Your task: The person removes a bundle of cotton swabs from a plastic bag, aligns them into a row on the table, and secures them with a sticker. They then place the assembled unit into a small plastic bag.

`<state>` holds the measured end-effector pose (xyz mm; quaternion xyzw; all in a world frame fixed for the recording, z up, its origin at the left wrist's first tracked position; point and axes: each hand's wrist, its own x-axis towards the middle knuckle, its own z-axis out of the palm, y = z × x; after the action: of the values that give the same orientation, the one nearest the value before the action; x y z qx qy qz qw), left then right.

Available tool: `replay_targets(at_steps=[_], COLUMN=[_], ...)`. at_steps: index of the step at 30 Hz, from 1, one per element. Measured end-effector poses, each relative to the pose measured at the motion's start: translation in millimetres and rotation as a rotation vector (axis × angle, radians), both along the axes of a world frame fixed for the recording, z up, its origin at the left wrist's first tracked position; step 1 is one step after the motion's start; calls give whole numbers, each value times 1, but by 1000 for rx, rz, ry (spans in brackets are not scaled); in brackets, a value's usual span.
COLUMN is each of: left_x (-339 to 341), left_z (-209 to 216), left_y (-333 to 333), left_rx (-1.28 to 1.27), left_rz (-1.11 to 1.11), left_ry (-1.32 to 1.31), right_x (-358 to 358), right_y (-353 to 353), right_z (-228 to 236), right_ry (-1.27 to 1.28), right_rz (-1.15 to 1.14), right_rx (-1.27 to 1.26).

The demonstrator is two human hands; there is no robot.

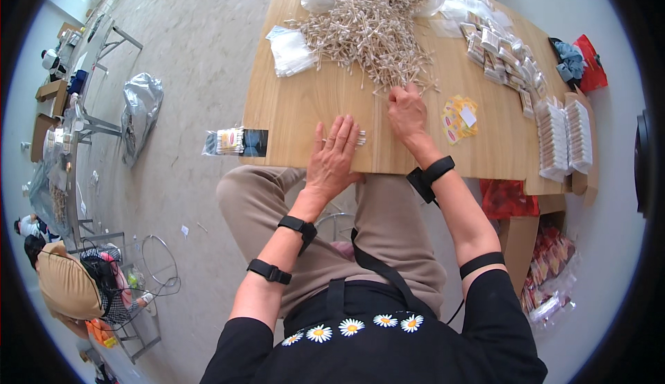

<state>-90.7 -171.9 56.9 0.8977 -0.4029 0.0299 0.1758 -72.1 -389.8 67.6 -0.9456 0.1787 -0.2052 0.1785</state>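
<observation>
A big loose heap of cotton swabs (370, 34) with wooden-coloured sticks spreads over the far middle of the wooden table (305, 114). My right hand (409, 115) is at the heap's near edge, fingers curled and pinched on swabs there; how many they hold is hidden. Flat on the table near the front edge lies my left hand (334, 154), fingers stretched out. It covers a small row of swabs (361, 138), whose ends show on both sides of the fingers. Right of my right hand are yellow printed cards (451, 129) with a small white card (467, 117) on top.
Clear plastic bags (291, 51) lie left of the heap. A bagged swab pack (230, 141) juts over the table's left edge. Filled packs (502, 58) are piled at the right, near stacked rows (553, 140) in a carton. A person (69, 280) sits at the far left.
</observation>
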Motion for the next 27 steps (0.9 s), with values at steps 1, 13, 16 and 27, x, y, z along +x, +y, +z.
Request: replay_targets(at_steps=[1, 13, 16, 27], left_x=[-1, -2, -1, -1], left_z=[-1, 0, -2, -2], left_y=[1, 1, 3, 0], left_rx=[-9, -10, -9, -12], left_rz=[0, 2, 9, 6], left_ry=[-1, 9, 4, 6], right_x=[-1, -30, -29, 1], right_y=[1, -17, -10, 31], right_z=[2, -5, -8, -10], right_ry=[3, 103, 157, 67], right_rz=[4, -33, 187, 180], right_rx=[52, 15, 47, 146])
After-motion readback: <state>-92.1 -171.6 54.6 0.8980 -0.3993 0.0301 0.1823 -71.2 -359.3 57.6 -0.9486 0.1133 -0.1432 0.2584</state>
